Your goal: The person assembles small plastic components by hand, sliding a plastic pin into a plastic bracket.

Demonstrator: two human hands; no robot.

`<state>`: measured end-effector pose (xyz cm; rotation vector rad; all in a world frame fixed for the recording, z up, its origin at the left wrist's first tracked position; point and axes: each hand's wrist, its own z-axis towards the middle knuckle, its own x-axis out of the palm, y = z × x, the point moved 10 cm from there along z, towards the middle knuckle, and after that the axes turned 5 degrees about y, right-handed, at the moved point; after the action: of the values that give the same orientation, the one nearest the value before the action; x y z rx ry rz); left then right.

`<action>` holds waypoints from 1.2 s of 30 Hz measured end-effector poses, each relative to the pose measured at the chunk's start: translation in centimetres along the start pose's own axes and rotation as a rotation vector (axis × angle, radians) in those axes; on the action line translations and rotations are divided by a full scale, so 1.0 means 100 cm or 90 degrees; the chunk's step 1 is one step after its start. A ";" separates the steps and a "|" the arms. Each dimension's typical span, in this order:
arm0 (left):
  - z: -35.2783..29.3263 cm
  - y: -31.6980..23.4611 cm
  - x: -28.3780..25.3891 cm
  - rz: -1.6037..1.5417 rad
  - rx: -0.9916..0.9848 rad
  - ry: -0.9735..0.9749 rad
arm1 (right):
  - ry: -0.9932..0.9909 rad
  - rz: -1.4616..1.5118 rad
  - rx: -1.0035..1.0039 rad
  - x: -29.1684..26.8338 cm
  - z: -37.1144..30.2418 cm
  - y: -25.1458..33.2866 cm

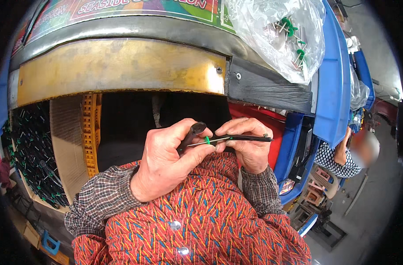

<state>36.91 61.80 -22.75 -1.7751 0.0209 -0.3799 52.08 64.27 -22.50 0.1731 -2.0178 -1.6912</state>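
The black strip [250, 138] runs along the bench's [122, 64] near edge, pointing right, pinched by the right hand [252, 152]; the left hand's [164, 154] fingers wrap a handle [198, 128]. Right of the bench's middle, a bag [278, 48]; farther right, a person [340, 161], grey floor [365, 221].

The slim piece [251, 138] is black, the ring [207, 140] green, the apron [201, 207] red with zigzags, the sleeves [106, 194] checked.

Wears red zigzag-patt. top [201, 221] w/ silvery btns [175, 225], dk chkd sleeves [99, 196], gathered cuffs [126, 187].
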 end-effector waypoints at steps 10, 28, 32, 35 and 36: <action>-0.002 -0.005 -0.001 0.076 0.038 0.002 | 0.009 -0.160 -0.016 0.005 0.001 0.012; -0.006 -0.037 0.014 0.325 0.280 0.067 | 0.037 -0.078 0.197 0.003 -0.006 -0.007; -0.013 -0.036 0.020 0.386 0.356 0.088 | 0.031 -0.025 0.295 0.002 -0.013 -0.019; -0.021 -0.044 0.027 0.445 0.433 0.120 | 0.042 0.030 0.359 0.005 -0.020 -0.027; -0.022 -0.046 0.030 0.465 0.451 0.140 | 0.051 0.061 0.383 0.008 -0.022 -0.030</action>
<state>38.26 60.15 -17.21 -0.9259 0.6007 -0.0258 51.77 61.32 -24.89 0.3319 -2.3709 -0.9622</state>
